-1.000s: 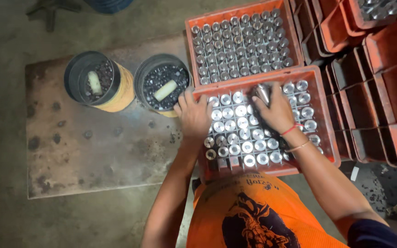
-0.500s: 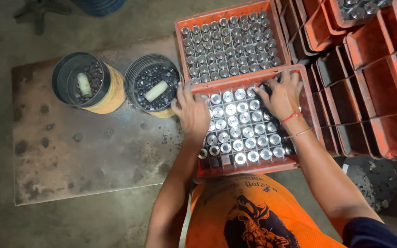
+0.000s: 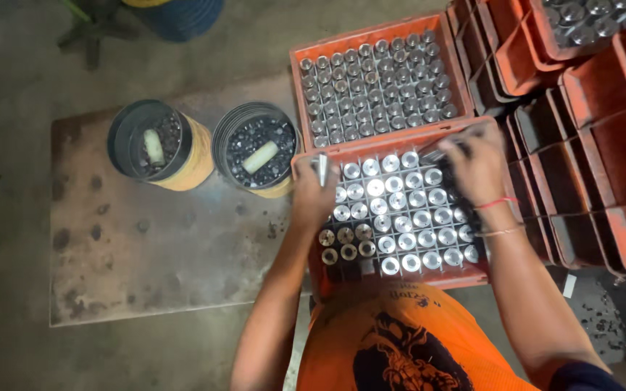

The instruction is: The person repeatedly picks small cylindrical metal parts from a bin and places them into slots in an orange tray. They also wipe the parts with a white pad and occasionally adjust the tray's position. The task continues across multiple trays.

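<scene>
From the head view, looking straight down, the person's left hand (image 3: 313, 192) is lifted over the left rim of the near orange crate (image 3: 304, 168), fingers closed in a pinch on a small shiny metal cylinder (image 3: 322, 168) that stands roughly upright just above the crate's top-left corner. The right hand (image 3: 478, 168) lies over the crate's top-right corner with fingers curled down among the parts; it seems to close on a dark piece there, but the fingers hide what they hold, so I cannot tell for sure. The crate is nearly filled with rows of upright metal cylinders (image 3: 400, 217), shiny end up; the lower-left cells hold duller, ring-like pieces (image 3: 345, 235) and a few cells at the bottom-left edge look bare. A second orange crate (image 3: 456, 72), full of the same parts, touches its far side, and stacked empty orange crates (image 3: 595, 145) crowd the right. To the left, on a stained metal sheet (image 3: 124, 253) that serves as the surface, stand two round tins (image 3: 197, 163) holding dark small parts, each with a pale cylinder lying on top. As a judgement, the step in hand is handling single pieces at the near crate, one lifted clear by the left hand. The next move with that piece would call for keeping it upright and lining it up over one cell, or over a tin, without knocking its neighbours.
</scene>
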